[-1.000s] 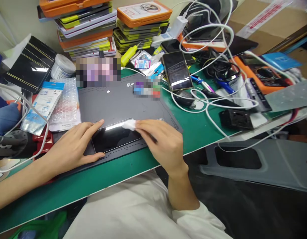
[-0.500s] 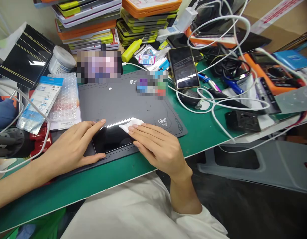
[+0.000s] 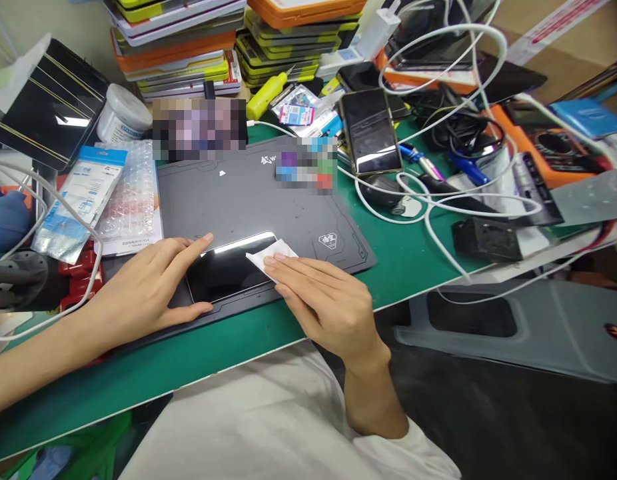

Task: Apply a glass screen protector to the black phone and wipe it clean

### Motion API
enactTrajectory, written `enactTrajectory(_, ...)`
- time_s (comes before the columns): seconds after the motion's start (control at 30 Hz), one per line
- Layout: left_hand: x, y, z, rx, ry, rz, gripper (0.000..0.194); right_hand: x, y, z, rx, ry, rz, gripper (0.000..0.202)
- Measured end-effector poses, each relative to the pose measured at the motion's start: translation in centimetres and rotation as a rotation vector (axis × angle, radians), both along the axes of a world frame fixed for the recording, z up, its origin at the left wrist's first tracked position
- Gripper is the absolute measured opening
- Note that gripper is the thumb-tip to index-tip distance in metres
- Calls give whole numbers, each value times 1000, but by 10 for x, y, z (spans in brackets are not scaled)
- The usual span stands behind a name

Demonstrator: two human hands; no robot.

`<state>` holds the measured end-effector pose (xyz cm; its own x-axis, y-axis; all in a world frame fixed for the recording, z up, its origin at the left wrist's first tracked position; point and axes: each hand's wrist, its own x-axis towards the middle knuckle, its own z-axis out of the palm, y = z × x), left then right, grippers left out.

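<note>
fingers (image 3: 301, 272) on creased white wipe (image 3: 268, 251), glossy phone (image 3: 226, 270)

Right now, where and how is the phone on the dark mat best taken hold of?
Probably by the long edges of the phone, around its middle, coming from above: this flat slab lies on the dark mat. The left hand spreads around its left end, and the right hand holds the white wipe over the other.

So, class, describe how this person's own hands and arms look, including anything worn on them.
The left hand and right hand are bare: no gloves, rings or watch show. A loose, off-white sleeve leaves the right forearm uncovered; the left sleeve is out of view.
</note>
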<state>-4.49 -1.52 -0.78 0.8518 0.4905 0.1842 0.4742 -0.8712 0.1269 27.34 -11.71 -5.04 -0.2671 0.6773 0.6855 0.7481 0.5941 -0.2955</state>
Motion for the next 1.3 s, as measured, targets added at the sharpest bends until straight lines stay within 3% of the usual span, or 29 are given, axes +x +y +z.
enactTrajectory(0.23, 2, 0, 2, -10, 19, 7, 84, -7, 11, 2, -21, 12, -20, 30)
enactTrajectory(0.53, 1, 2, 4, -44, 9, 15, 87, -10, -11, 3, -32, -21, -63, 36)
enactTrajectory(0.77, 1, 3, 1, -49, -10, 8, 92, 0, -12, 0, -70, 58, -58, 57)
enactTrajectory(1.1, 1, 3, -1, -61, -18, 16, 91, -1, 4, 0, -66, 125, -138, 50)
enactTrajectory(1.3, 2, 2, 1, -48, -11, 11, 90, -1, -13, -3, -56, 98, -157, 67)
